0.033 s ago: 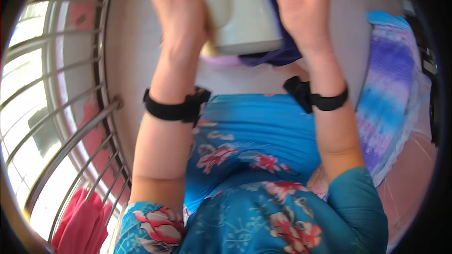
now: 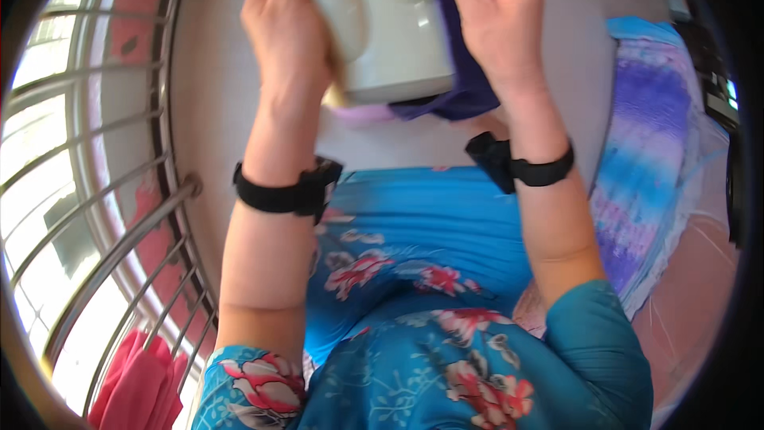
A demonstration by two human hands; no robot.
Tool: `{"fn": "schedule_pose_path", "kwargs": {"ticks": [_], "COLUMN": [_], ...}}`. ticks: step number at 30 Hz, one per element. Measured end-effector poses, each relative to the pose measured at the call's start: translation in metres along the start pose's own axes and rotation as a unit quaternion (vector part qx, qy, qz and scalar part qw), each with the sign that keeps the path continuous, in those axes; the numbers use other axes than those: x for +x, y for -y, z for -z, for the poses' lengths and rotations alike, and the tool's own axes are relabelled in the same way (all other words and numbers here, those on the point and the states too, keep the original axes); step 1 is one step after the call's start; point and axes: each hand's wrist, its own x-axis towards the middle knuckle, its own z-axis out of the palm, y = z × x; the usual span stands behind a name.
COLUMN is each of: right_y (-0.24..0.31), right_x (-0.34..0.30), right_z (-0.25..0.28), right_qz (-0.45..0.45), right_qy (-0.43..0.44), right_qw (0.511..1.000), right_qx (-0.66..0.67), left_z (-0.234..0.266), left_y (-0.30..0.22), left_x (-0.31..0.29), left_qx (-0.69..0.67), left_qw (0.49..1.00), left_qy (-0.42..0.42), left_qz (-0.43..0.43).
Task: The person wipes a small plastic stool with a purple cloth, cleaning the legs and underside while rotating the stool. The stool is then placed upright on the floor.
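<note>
Toward 12 o'clock, note white machine (image 2: 398,40), likely stiff, heavy. Pinching soft-looking purple cloth (image 2: 472,84) by edge (best hold) with right hand (image 2: 503,20), 1 o'clock. Cannot tell grip of left hand (image 2: 284,24), 11 o'clock.

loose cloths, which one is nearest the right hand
The dark purple cloth, against the right hand beside the pale object; the pink cloth hangs by the metal bars at left, and the tie-dye cloth is farther right.
</note>
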Motion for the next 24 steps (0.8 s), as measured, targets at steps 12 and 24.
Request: {"fn": "schedule_pose_path", "kwargs": {"ticks": [12, 24], "right_y": [0.015, 0.040], "right_x": [-0.017, -0.048], "right_z": [0.029, -0.014], "right_qz": [-0.032, 0.195], "right_qy": [-0.090, 0.011], "right_qw": [0.994, 0.974], "right_qx": [0.048, -0.114], "left_z": [0.010, 0.011], "left_y": [0.002, 0.015], "left_x": [0.005, 0.007], "left_qx": [-0.012, -0.052], "left_qw": [1.000, 0.998], "left_qy": [-0.004, -0.034], "left_qz": [0.016, 0.018]}}
